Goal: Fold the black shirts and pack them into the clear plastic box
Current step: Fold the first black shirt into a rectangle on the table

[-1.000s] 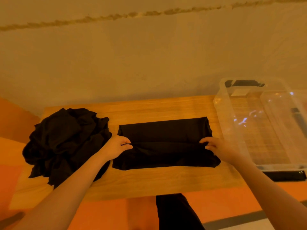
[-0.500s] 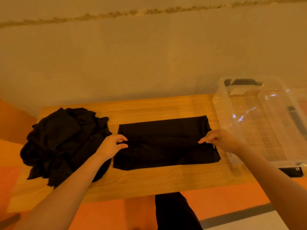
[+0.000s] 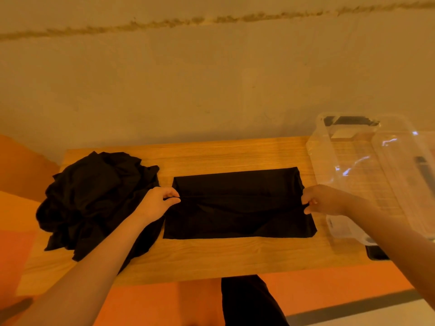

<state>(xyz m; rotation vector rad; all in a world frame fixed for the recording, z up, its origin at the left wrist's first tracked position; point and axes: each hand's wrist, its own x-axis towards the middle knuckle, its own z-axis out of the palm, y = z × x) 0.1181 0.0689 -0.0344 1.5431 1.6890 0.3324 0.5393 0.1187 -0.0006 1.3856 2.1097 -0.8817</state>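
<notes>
While a black shirt point(image 3: 237, 205) lies spread as a wide folded rectangle on the middle of the table point(image 3: 211, 257), it is gripped at both short ends. Its left edge is pinched between the thumb and curled fingers of the left hand point(image 3: 156, 203), about halfway along that edge. Its right edge is pinched in the same way by the right hand point(image 3: 323, 201), whose fingertips are curled onto the cloth. A crease is seen running across the shirt between the two pinched points, and the near half is slightly rumpled.

A pile point(image 3: 96, 201) of crumpled black shirts is heaped on the left end of the table, just beside the folded one and partly crossed by the left forearm.

At the right end of the table a clear box point(image 3: 322, 156) is set, open at the top, close beside the right hand and the shirt's right edge. No shirt is seen inside it; the wood grain of the table is visible through its base and walls. A dark patch is seen at its far end, but what it is cannot be told.
</notes>
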